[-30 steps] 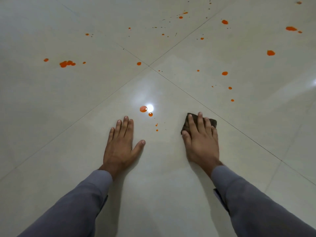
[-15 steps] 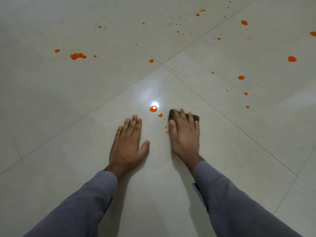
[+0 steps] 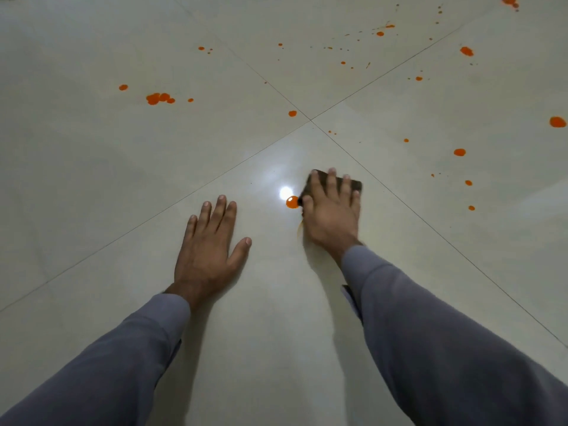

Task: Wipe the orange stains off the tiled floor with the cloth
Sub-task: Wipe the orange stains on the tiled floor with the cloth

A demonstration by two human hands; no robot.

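Observation:
My right hand (image 3: 333, 215) presses flat on a dark folded cloth (image 3: 353, 185) on the pale tiled floor (image 3: 92, 179). The cloth's left edge touches a round orange drop (image 3: 291, 202) beside a bright light reflection. A thin orange smear (image 3: 298, 229) runs along the left side of my right hand. My left hand (image 3: 209, 247) lies flat on the floor with fingers apart, holding nothing, left of the drop. Orange stains lie further off: a cluster (image 3: 158, 98) at far left, a drop (image 3: 292, 113) near the tile joint, and spots (image 3: 459, 152) to the right.
Four large glossy tiles meet at a grout cross (image 3: 310, 119) ahead of my hands. Fine orange splatter (image 3: 380, 33) dots the far tile. A bigger drop (image 3: 557, 121) lies at the right edge. Both grey sleeves reach in from the bottom.
My right hand has slid the cloth leftward up to the round drop. The small spots below the drop are gone, leaving a thin smear. The left hand stayed put.

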